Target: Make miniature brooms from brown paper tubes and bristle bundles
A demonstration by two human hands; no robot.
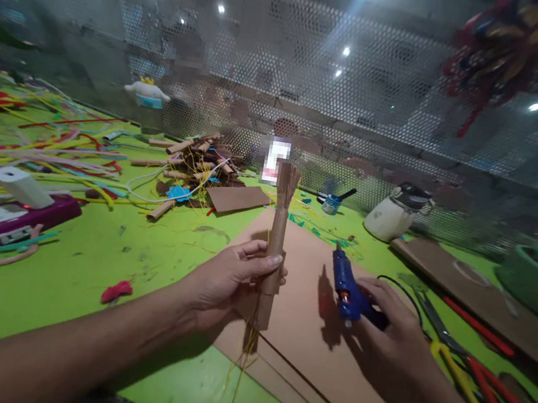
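Observation:
Upright in the middle of the view is a rolled brown paper tube (277, 230) with a fringed, flared top. My left hand (243, 272) is closed around its lower half, the thumb lying across the front. Thin yellow strings hang from its lower end. A blue glue gun (350, 288) is in my right hand (393, 314), fingers wrapped round the handle, to the right of the tube and apart from it. Below both hands lies a large sheet of brown paper (289, 366), with a thin dark line or cord crossing it.
A pile of brown paper rolls (204, 158) lies at the back. Colourful pipe cleaners (54, 149) spread across the left side, near a purple power strip (18, 218) with a white plug. Red-handled scissors (497, 397), a white container (393, 213) and a green bowl (535, 281) are on the right.

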